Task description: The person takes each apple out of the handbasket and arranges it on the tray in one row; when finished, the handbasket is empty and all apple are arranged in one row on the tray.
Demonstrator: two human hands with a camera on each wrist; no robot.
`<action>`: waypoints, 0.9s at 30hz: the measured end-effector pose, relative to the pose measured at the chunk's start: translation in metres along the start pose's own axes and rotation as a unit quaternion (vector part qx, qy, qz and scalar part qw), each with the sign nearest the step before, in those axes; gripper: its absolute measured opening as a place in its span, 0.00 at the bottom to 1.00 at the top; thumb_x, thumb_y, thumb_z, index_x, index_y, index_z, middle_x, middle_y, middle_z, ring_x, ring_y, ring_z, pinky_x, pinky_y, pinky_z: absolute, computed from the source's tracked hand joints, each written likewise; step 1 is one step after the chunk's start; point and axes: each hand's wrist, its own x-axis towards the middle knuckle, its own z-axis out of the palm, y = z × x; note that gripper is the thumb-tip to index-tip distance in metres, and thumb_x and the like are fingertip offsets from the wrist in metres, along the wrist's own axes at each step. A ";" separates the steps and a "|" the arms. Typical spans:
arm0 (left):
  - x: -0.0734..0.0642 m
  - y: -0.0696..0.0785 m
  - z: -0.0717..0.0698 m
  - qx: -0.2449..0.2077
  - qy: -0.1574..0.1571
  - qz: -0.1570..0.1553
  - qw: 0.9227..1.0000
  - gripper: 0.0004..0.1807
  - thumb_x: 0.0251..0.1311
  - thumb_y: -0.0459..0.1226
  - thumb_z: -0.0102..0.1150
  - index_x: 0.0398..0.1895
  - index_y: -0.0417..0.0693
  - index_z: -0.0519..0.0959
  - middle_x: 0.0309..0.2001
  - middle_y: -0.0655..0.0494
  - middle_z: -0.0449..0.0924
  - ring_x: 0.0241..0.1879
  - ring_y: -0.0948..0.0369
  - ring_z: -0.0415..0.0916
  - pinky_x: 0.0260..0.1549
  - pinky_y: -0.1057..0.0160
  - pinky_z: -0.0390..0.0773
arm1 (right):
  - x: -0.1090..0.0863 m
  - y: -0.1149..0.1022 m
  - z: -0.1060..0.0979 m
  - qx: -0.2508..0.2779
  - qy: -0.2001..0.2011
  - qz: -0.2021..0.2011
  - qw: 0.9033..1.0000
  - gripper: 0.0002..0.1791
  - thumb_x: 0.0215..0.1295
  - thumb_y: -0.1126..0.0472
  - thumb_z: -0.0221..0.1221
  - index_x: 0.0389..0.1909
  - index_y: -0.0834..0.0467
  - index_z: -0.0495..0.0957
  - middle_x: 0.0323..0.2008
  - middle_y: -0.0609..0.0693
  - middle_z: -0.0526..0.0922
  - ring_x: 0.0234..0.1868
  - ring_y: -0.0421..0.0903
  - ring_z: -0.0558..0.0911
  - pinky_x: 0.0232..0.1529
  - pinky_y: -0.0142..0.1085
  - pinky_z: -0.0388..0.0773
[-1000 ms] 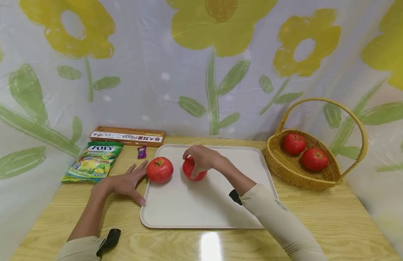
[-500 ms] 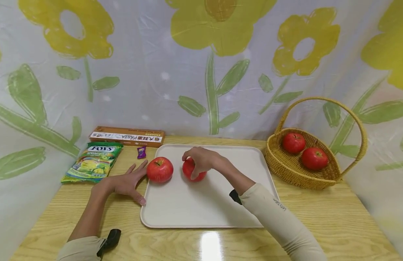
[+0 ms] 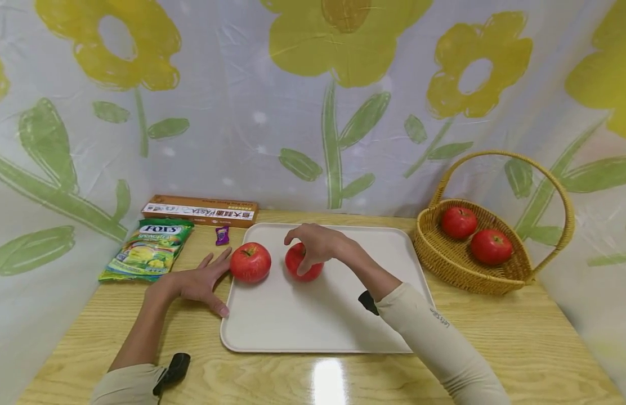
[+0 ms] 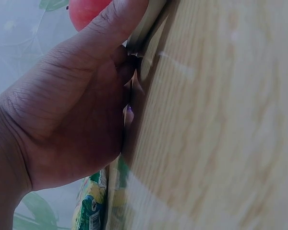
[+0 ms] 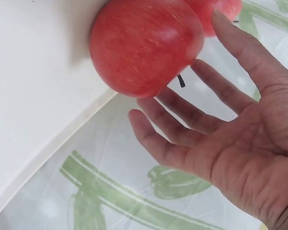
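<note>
On the white tray (image 3: 318, 315) sit two red apples. My right hand (image 3: 320, 247) hovers over the right apple (image 3: 294, 260), its fingers loosely bent and the thumb held apart. From the right wrist, the spread fingers lie just beyond that apple (image 5: 144, 48), with the palm clear of it; whether a fingertip touches it, I cannot tell. My left hand (image 3: 199, 284) rests at the tray's left edge, fingers spread, thumb by the rim. Close to its fingertips is the left apple (image 3: 250, 262). The left wrist view shows the same hand (image 4: 72, 100) low beside the wooden tabletop.
A wicker basket (image 3: 457, 274) with a tall handle holds two more apples (image 3: 490, 246) at the right. Behind my left hand lie a green candy bag (image 3: 148, 250), a purple wrapped candy (image 3: 222, 235) and a pasta box (image 3: 201, 211). A flowered curtain (image 3: 232, 129) encloses the table.
My right hand has risen and loosened slightly, so more of the apple under it shows. The left hand and both apples on the tray stay in place.
</note>
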 end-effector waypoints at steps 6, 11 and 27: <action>0.002 0.003 -0.001 0.000 0.002 0.007 1.000 0.75 0.42 0.63 0.80 0.85 0.42 0.44 0.84 0.29 0.25 0.79 0.22 0.19 0.72 0.18 0.29 | -0.005 0.001 -0.005 -0.004 0.006 0.009 1.000 0.36 0.60 0.60 0.74 0.69 0.55 0.74 0.66 0.55 0.78 0.69 0.53 0.74 0.61 0.46 0.85; 0.003 0.003 0.000 -0.003 -0.003 -0.002 1.000 0.76 0.41 0.64 0.79 0.85 0.44 0.44 0.84 0.30 0.25 0.79 0.21 0.20 0.71 0.16 0.31 | -0.010 0.003 -0.011 -0.002 0.012 0.008 1.000 0.35 0.61 0.60 0.74 0.70 0.56 0.74 0.67 0.53 0.78 0.70 0.52 0.74 0.64 0.45 0.83; 0.002 0.000 0.001 -0.002 0.000 0.002 1.000 0.75 0.41 0.64 0.79 0.85 0.44 0.44 0.84 0.29 0.26 0.78 0.20 0.21 0.70 0.15 0.31 | -0.047 0.008 -0.043 -0.030 0.054 0.000 0.998 0.35 0.64 0.58 0.73 0.70 0.60 0.73 0.67 0.55 0.79 0.72 0.56 0.75 0.73 0.48 0.75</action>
